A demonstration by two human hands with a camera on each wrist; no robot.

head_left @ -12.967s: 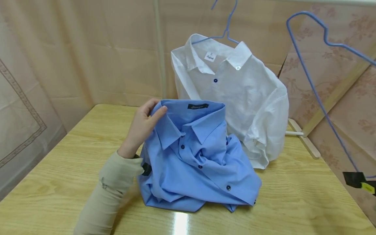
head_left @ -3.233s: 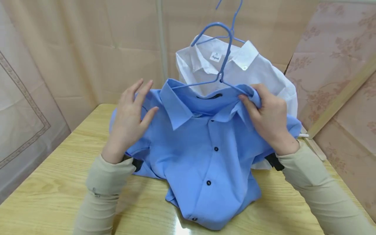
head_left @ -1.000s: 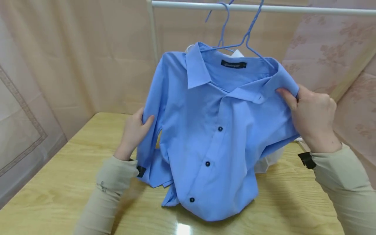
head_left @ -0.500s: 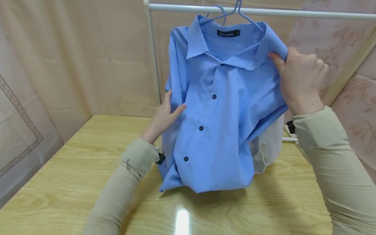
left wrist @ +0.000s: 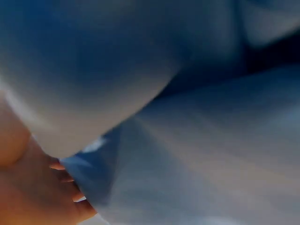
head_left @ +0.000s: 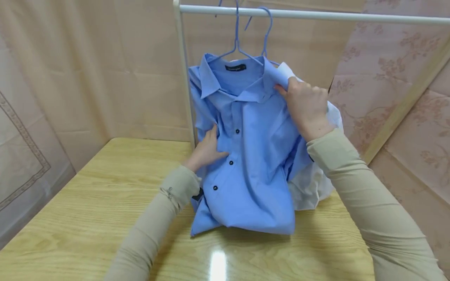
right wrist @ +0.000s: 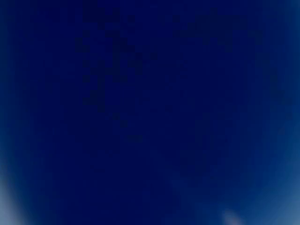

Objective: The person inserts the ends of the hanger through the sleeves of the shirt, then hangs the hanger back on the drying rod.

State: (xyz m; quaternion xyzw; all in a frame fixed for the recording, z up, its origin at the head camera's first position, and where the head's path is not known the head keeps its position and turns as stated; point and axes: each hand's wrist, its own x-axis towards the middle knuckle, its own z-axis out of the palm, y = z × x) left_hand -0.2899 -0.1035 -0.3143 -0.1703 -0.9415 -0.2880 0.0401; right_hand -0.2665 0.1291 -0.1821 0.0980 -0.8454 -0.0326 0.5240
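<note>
A blue button-up shirt [head_left: 251,164] is on a blue wire hanger [head_left: 237,37], whose hook overlaps the rail; its top runs out of the head view. My right hand [head_left: 306,107] grips the shirt at the shoulder beside the collar, thumb in front. Lower on the opposite side, my left hand [head_left: 207,150] is at the shirt front near the sleeve, fingers extended and thumb spread. Blurred folds of the shirt [left wrist: 197,154] fill most of the left wrist view, and dark blue cloth covers the right wrist view. The shirt's hem hangs low over the table.
Behind the blue shirt, a white shirt [head_left: 311,187] hangs on another blue hanger [head_left: 267,33], mostly hidden. A white rail [head_left: 337,15] crosses the top, with its upright [head_left: 184,70] left of the shirts. The wooden table [head_left: 105,218] lies below; curtains form the backdrop.
From a heap on the table, the blue shirt has gone onto the hanger and been lifted. In the last second both it and my right hand moved left, while my left hand shifted right.
</note>
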